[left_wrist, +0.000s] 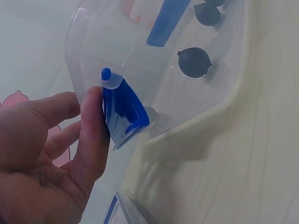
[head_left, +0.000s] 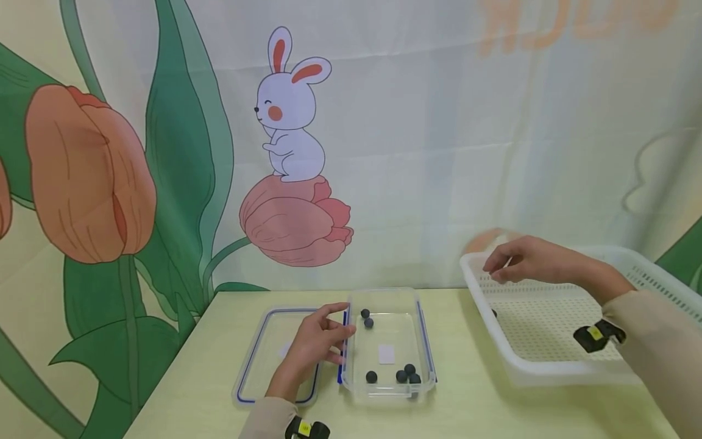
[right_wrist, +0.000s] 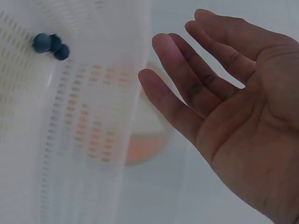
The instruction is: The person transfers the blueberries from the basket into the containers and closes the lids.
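Note:
My left hand (head_left: 312, 338) holds the left side of a clear plastic box (head_left: 392, 341) by its rim. In the left wrist view, the thumb lies against a blue latch (left_wrist: 124, 109) that hangs unfastened, with other fingers right at the rim. Several small dark balls (head_left: 371, 377) lie in the box, some with tiny points visible up close. My right hand (head_left: 518, 261) hovers over the left rim of a white basket (head_left: 548, 332), fingers loosely bent and nothing in them. Small dark balls (right_wrist: 52, 44) sit in a corner of that basket.
A clear lid (head_left: 263, 372) with a blue seal lies left of the box, partly under my left forearm. Pale square labels (head_left: 386, 354) show on box and lid. Behind the yellowish table (head_left: 186, 390) hangs a printed cloth (head_left: 406, 152) with a rabbit and tulips.

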`<move>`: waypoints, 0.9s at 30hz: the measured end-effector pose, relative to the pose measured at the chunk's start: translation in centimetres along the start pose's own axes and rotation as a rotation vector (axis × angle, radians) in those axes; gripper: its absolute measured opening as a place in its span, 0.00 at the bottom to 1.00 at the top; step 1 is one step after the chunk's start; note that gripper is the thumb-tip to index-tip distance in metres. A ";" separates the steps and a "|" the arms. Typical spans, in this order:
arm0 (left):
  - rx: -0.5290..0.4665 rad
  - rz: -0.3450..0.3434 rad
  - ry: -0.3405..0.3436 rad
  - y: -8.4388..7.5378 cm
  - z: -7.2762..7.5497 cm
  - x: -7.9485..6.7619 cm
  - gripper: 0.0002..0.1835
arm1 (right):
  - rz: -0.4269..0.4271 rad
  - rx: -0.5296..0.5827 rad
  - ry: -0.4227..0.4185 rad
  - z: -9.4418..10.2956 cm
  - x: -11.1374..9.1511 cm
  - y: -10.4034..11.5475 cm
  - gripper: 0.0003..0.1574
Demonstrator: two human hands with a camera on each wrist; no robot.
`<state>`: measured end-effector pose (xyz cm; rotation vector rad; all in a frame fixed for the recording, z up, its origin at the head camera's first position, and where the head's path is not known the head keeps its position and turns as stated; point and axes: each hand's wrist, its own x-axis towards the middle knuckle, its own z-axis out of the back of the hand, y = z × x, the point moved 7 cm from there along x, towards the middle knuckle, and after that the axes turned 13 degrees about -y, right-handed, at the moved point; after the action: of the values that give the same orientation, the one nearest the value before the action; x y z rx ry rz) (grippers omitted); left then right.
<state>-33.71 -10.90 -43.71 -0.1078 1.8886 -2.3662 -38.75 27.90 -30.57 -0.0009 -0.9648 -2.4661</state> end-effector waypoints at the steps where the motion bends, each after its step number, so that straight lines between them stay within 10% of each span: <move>1: 0.002 -0.001 -0.002 0.0 0.0 0.0 0.32 | -0.015 0.017 0.008 -0.1 0.1 -0.7 0.15; 27: 0.008 0.000 -0.006 0.2 -0.1 0.1 0.32 | -0.231 0.068 0.222 -5.3 0.3 -9.8 0.14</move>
<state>-33.86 -10.87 -43.90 -0.1142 1.8759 -2.3708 -42.43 30.60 -40.73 0.4197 -0.9971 -2.5688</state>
